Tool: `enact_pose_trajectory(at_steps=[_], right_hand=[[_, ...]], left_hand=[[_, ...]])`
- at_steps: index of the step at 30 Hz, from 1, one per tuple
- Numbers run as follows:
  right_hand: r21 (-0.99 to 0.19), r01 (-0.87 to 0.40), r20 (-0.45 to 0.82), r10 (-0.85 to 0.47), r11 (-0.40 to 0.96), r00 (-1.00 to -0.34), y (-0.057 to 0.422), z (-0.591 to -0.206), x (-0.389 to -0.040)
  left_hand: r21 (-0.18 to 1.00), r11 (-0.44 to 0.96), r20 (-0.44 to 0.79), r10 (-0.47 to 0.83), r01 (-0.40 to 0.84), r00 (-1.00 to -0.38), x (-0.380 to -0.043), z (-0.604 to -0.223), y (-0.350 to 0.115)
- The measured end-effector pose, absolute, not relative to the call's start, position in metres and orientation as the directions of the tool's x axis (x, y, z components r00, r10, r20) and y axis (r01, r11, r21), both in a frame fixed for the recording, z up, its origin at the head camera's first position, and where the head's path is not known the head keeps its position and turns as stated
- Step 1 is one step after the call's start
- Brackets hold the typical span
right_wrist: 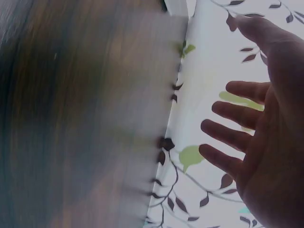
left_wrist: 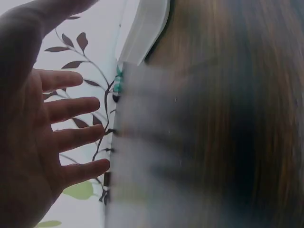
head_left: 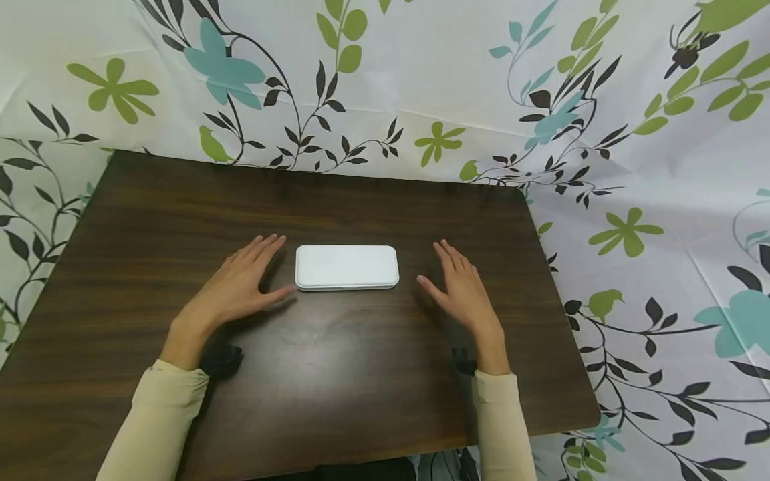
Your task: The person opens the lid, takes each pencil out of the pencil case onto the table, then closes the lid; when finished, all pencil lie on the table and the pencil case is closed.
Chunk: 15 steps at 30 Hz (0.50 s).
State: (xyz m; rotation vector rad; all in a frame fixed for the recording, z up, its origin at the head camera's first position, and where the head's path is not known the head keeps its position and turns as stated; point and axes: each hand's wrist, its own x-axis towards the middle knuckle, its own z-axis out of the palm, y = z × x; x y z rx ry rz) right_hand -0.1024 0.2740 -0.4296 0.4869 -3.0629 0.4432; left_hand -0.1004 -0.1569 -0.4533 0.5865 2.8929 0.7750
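Note:
A white rounded box (head_left: 347,267) with a lid-like seam along its front edge lies on the dark wooden table (head_left: 337,387). To its left is my left hand (head_left: 243,280), fingers extended and thumb tip right by the box's lower left corner. My right hand (head_left: 460,287) is held to the right of the box, a short gap away, with fingers straight and thumb spread. In the left wrist view the left palm (left_wrist: 33,137) faces the camera, and part of the white box (left_wrist: 147,28) shows at the top. Both hands hold nothing.
Behind and beside the table hangs a white curtain (head_left: 445,80) printed with leaves, flowers and birds. Dark wrist straps or cameras (head_left: 222,361) sit under the wrists. The table's right edge runs just beyond my right arm.

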Motion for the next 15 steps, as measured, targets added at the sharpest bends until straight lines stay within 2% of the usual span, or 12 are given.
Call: enact_pose_trajectory(at_steps=[5, 15], right_hand=[[-0.269, -0.361, 0.03, -0.367, 0.893, -0.93, 0.259, -0.428, -0.106], [-0.215, -0.541, 0.025, -0.549, 0.813, -0.836, 0.22, -0.426, -0.116]], left_hand=[[0.511, 0.784, -0.015, 0.417, 0.352, -0.909, -0.106, -0.455, -0.148], [0.486, 0.744, 0.037, 0.507, 0.459, -0.861, -0.119, -0.456, -0.133]])
